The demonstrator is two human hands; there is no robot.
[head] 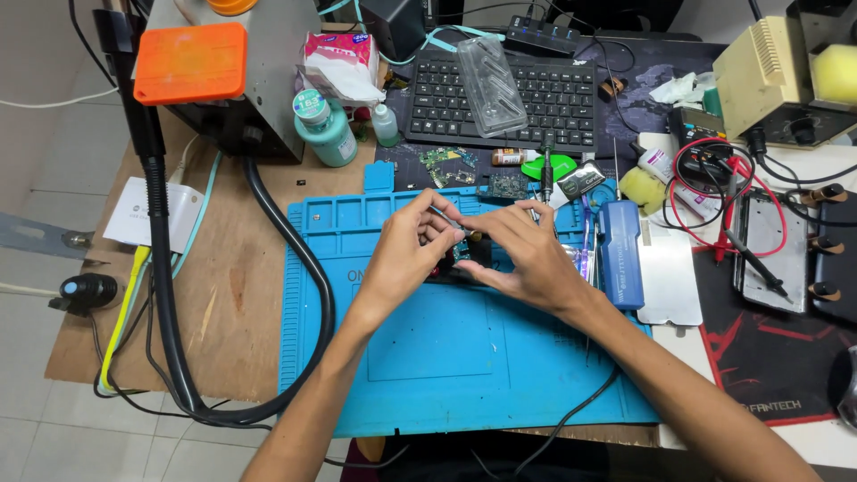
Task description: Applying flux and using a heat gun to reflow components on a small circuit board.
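Far left of the counter (223, 303): orange lid (190, 61) on a grey box, thick black hose (308, 295) curving down past the teal bottle (326, 129).

Centre, on the blue mat (464, 366): the left hand (402, 254) is pinching slim metal tweezers (446, 217), fingers closed tight on the shaft, tip pointing right toward the small circuit board (462, 252).

The board is lying on the mat between both hands, mostly hidden. Judging it light, stiff, thin and fragile; best held by its bare edges, not the components.

The right hand (527, 259) is arching over the board, fingertips nearly closed and pressing its far edge; exact contact is hidden.

Right: blue tool case (620, 254), red and black probe leads (714, 196).
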